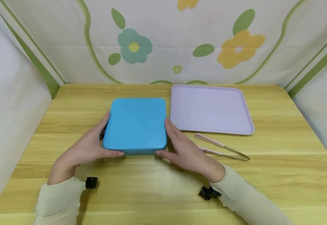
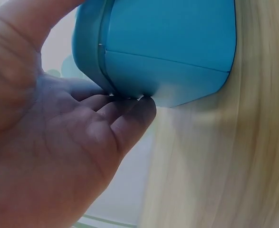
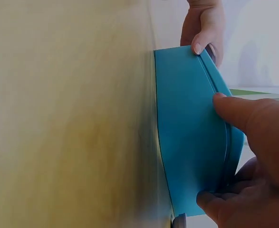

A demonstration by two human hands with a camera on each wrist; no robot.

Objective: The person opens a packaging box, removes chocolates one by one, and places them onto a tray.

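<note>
A blue square box with a rounded lid (image 1: 135, 125) sits on the wooden table, left of centre. My left hand (image 1: 85, 148) grips its near left corner, thumb along the front and the other fingers against the left side. At the near right corner my right hand (image 1: 188, 153) holds it the same way. In the left wrist view, fingertips (image 2: 138, 116) touch the side wall just under the lid seam. The right wrist view shows the right thumb (image 3: 234, 108) at the seam on the front wall. The lid lies level on the box; what is inside is hidden.
A pale purple tray (image 1: 211, 109) lies at the back right, close beside the box. In front of it rest metal tongs with pink handles (image 1: 209, 140), near the right hand. A flowered curtain (image 1: 163, 40) hangs behind the wooden table (image 1: 152, 193).
</note>
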